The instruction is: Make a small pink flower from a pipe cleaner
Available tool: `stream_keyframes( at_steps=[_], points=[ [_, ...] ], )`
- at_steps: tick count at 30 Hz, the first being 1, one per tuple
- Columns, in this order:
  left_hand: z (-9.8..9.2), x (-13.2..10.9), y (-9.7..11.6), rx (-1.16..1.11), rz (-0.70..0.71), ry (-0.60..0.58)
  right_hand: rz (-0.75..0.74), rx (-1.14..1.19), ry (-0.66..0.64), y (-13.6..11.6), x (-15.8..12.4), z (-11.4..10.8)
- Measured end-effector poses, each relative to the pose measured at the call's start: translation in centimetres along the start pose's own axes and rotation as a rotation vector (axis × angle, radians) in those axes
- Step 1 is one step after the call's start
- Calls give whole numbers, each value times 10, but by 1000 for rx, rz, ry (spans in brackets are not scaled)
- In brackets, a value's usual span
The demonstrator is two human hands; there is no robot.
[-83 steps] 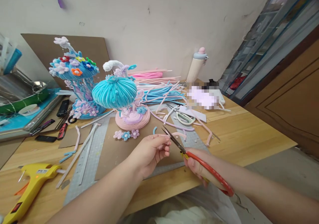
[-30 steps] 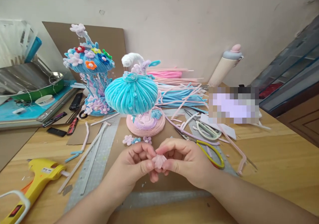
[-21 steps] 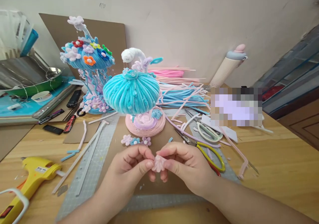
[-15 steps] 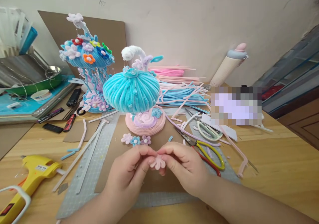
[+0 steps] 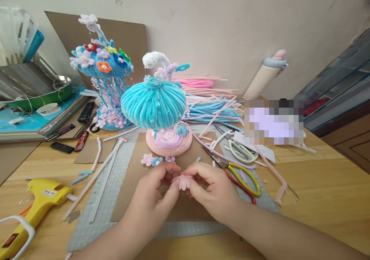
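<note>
Both hands meet over the brown cardboard sheet near the front of the wooden table. Left hand and right hand pinch one small pale-pink pipe-cleaner flower between thumb and fingertips, each closed on it from its own side. Flower sits in the air just above the cardboard, petals facing the camera.

Changes: approx 3 s back the right hand holds the red-handled scissors and snips at a pink strip in the left; now the scissors lie on the grey cutting mat just right of the right hand, w/ nobody touching them. So cutting looks finished & the work in hand is shaping. Over the last sec the flower rides a little higher & further from the body, and petals look more spread, fingers working round the edge. Judgement only: forming stage, nearly a finished bloom.

Around it: three small flowers (pink, blue, lilac) lie in a row just beyond the hands. Behind them the blue pipe-cleaner mushroom stands on its pink coiled base; a second, flower-covered blue model stands further left. Loose pink & blue pipe cleaners pile up behind. Yellow glue gun lies at far left, well apart from both hands.
</note>
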State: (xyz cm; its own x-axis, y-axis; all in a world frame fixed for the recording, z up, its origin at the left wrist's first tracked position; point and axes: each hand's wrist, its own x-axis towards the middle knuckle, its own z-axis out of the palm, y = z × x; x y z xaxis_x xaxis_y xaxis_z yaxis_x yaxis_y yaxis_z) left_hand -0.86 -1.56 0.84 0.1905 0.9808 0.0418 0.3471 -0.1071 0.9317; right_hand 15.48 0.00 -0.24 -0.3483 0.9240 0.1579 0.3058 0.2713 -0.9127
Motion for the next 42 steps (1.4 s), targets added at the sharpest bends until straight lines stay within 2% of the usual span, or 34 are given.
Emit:
stream_keyframes(
  at_steps=[4,10,14,21,25,27,30,34,37,42],
  points=[
    [-3,0,0,-48,19,-79,51,135,-43,3,-1,0],
    [-6,3,0,-119,58,-105,56,238,-103,0,1,-4],
    [-11,6,0,-150,21,-159,106,312,-161,-5,2,-6],
    [-18,7,2,-334,-146,-321,34,445,-329,-3,1,-14],
    [-22,7,6,-389,-174,-406,-105,270,-381,-5,4,-20],
    [-24,7,10,-388,-178,-391,-124,246,-367,-6,5,-21],
    [-26,6,13,-393,-132,-356,-17,379,-332,-5,4,-19],
    [-24,4,13,-556,-118,-432,85,533,-328,-5,2,-13],
    [-21,4,11,-630,-123,-441,43,481,-278,-8,2,-12],
    [-17,7,5,-611,-191,-402,-79,272,-197,-11,3,-15]
  ],
)
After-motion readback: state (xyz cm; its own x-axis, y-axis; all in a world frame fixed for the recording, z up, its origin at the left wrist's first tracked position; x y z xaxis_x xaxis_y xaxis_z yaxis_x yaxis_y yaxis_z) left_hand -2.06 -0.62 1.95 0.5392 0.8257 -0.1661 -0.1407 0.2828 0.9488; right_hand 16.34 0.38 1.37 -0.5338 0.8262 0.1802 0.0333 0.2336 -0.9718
